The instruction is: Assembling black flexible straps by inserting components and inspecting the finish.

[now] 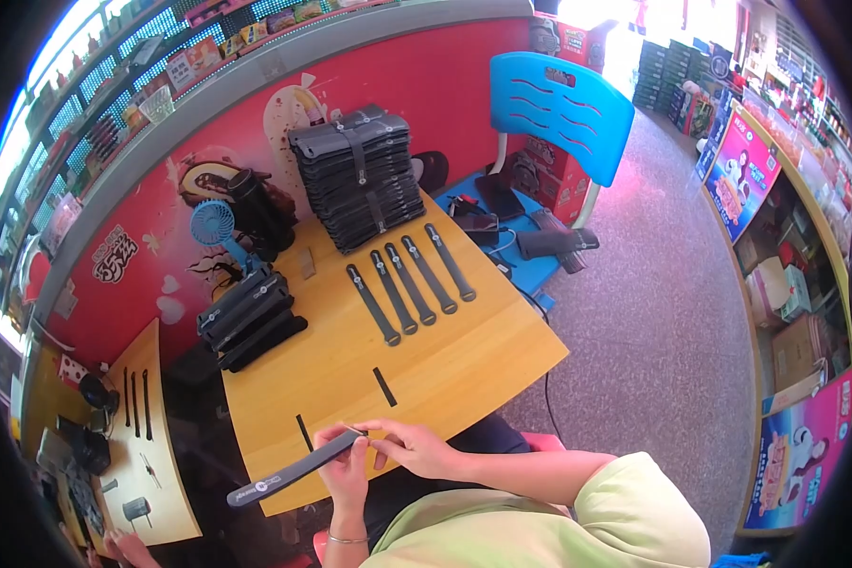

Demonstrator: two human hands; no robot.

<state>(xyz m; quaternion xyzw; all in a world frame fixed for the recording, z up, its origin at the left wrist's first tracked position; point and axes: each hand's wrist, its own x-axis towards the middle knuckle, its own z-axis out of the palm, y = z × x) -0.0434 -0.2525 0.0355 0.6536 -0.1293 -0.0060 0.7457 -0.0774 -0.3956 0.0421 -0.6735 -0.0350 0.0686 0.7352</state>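
Long dark grey strap point(296, 470), held aslant

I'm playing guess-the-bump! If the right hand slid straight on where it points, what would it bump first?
The right hand points left, so probably the dark strap in the left hand; whether they touch is hard to tell.

Pale yellow-green shirt point(559, 532); 1 thin bracelet point(348, 541)

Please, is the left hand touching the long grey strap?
Touching. The head view shows the left hand gripping the long grey strap between thumb and fingers.
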